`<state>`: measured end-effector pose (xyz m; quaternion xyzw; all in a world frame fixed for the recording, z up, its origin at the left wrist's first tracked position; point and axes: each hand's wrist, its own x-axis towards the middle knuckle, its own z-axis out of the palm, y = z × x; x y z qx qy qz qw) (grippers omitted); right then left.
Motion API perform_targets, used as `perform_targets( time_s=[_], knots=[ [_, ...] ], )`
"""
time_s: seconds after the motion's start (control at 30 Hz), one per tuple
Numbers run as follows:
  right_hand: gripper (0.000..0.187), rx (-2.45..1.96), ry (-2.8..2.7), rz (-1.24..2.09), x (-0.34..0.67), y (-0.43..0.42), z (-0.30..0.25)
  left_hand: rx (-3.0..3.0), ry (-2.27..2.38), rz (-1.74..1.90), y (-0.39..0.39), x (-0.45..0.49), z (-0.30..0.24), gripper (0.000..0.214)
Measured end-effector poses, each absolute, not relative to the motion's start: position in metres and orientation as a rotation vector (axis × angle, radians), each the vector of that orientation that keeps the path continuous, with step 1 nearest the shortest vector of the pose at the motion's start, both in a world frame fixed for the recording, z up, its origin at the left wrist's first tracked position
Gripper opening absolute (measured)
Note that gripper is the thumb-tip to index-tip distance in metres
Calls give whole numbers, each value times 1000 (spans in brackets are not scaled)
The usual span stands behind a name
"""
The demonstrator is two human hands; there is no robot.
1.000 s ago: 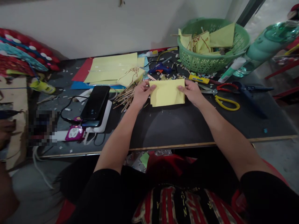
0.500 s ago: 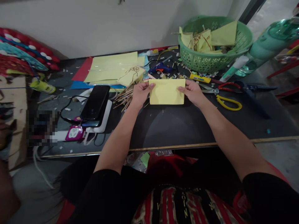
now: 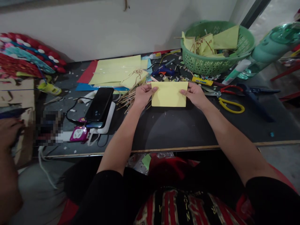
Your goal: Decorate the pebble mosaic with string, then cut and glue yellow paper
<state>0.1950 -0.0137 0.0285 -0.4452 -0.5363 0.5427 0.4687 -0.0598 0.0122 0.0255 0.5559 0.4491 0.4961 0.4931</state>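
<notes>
A small yellow sheet of paper [image 3: 169, 95] is stretched between my hands above the dark table [image 3: 164, 131]. My left hand [image 3: 144, 95] pinches its left edge, thumb on the front face and fingers behind. On the right edge, my right hand [image 3: 195, 94] grips it the same way. The side facing me looks blank. Just left of my left hand lies a bundle of thin wooden sticks [image 3: 127, 99]. Beyond the paper is a blue glue gun [image 3: 163, 71]. Scissors with red and yellow handles [image 3: 232, 105] lie to the right of my right hand.
A green basket [image 3: 194, 64] holding papers stands at the back right, beside a water bottle [image 3: 262, 53]. Coloured sheets [image 3: 114, 70] lie at the back left. Phones [image 3: 99, 104] with cables sit left. A co-worker's hand [image 3: 9, 131] is at the far left.
The whole view has shifted slightly, so things appear a little lower and farther right. A co-worker's hand has come into view at the left. My hands keep their hold on the paper.
</notes>
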Motion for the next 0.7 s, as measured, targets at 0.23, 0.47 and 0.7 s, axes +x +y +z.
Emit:
perform_targets(
  time_s=[0.23,0.47,0.7],
  knots=[
    [38,-1061,-1219,1397,198,-22,37,1222,1049,1130,11,-64,31,34],
    [39,-1103,-1306,1539,202,-23,40,1275,1096,1027,11,-73,40,31],
    [40,-1107,-1316,1470,201,-23,40,1261,1126,1055,10,-76,43,30]
  ],
)
